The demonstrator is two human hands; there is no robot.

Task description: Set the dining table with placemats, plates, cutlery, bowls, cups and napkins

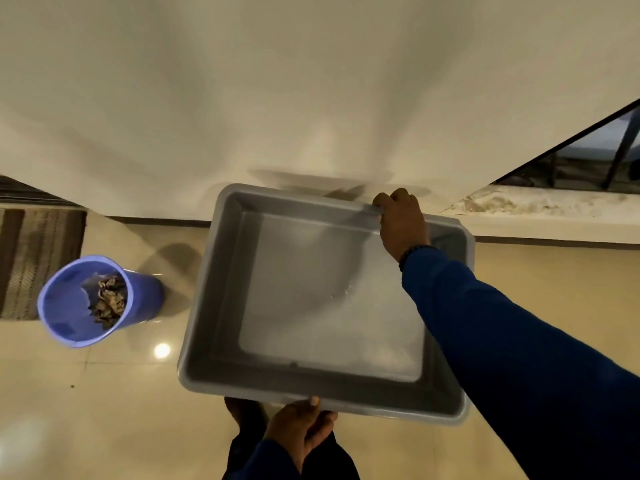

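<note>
The left hand (300,432) is closest, low in the view, in a blue sleeve (266,462); its thumb lies over the near rim of a grey tub (221,289) and the fingers curl underneath, so it grips that edge. The tub is a shallow rectangular plastic bin, held up off the floor and slightly tilted, its far edge close to a white wall (277,98). Nothing lies inside it apart from a sheen and what look like a few droplets on the bottom. The right hand (401,223) reaches across from the right, its arm passing over the tub's right side, and its fingers are curled tight over the far rim near the far right corner, holding it. A dark beaded band (414,254) sits at that wrist. Below the tub is a glossy cream tiled floor (104,410), with a bright spot of reflected light just left of the tub's near left corner. Well to the left stands a blue bucket (83,301) with crumpled brownish paper inside. Beyond it, at the left edge, lies a striped mat (31,258). At the far right a dark window (588,157) sits above a stained sill.
</note>
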